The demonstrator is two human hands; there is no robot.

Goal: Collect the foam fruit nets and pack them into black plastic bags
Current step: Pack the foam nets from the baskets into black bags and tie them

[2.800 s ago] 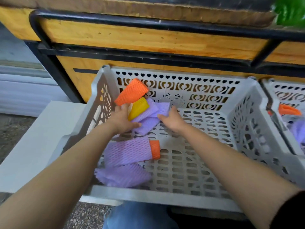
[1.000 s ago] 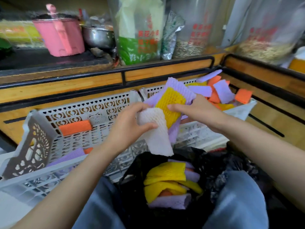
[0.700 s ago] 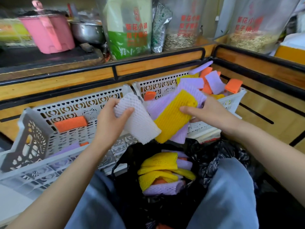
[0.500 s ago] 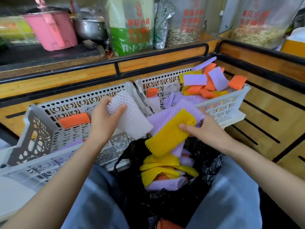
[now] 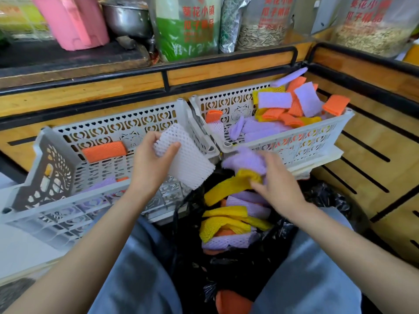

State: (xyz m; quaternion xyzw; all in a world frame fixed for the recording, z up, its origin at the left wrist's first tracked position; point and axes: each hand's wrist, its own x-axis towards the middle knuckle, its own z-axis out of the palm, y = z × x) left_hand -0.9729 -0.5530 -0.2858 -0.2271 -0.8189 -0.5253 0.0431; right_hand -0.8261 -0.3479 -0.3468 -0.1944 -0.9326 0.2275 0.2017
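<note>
My left hand [image 5: 152,163] holds a white foam net [image 5: 184,158] above the left grey crate's [image 5: 56,207] front edge. My right hand [image 5: 275,181] grips a bunch of purple and yellow foam nets [image 5: 235,177] just over the open black plastic bag [image 5: 238,264] between my knees. The bag holds several yellow, purple and orange nets [image 5: 226,223]. An orange net [image 5: 104,151] leans on the left crate's back wall, with purple ones low inside. The right grey crate [image 5: 292,143] is heaped with several nets.
A wooden counter with black rails [image 5: 204,71] runs behind the crates. On it stand a pink container [image 5: 77,21], a metal pot [image 5: 128,19] and clear bags of seeds [image 5: 263,23]. A slatted wooden panel [image 5: 374,155] lies to the right.
My right hand has lowered the purple and yellow nets toward the bag's mouth. My left hand still holds the white net, about where it was.
</note>
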